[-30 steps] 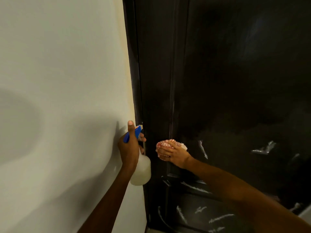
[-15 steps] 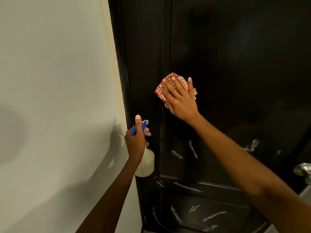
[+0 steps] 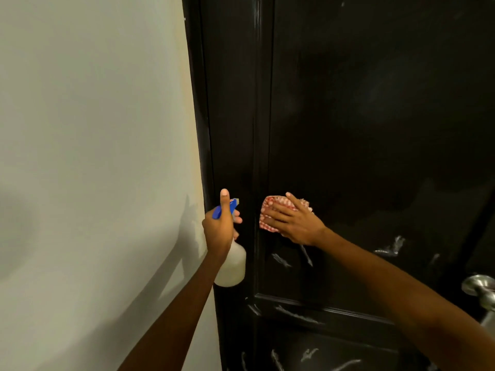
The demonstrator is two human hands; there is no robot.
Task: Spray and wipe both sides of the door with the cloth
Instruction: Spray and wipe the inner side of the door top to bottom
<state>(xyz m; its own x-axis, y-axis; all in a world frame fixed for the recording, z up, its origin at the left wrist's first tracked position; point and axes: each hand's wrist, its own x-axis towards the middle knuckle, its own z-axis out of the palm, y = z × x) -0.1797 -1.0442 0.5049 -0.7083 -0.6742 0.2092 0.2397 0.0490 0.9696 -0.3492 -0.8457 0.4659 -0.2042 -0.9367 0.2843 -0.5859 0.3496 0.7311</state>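
Observation:
A glossy black panelled door [image 3: 375,116] fills the right side of the view, with white foam streaks low on it. My right hand [image 3: 293,223] presses a red-and-white checked cloth [image 3: 270,207] flat against the door's left panel with straight fingers. My left hand [image 3: 219,228] grips a white spray bottle [image 3: 233,263] with a blue trigger head, held upright beside the door's left edge, thumb raised.
A pale wall [image 3: 93,156] takes up the left half. The black door frame [image 3: 198,103] runs between wall and door. A silver round door knob [image 3: 482,289] sticks out at the right edge.
My right hand swept the cloth up the panel, then back down to level with the bottle. My left hand kept the bottle beside the door edge.

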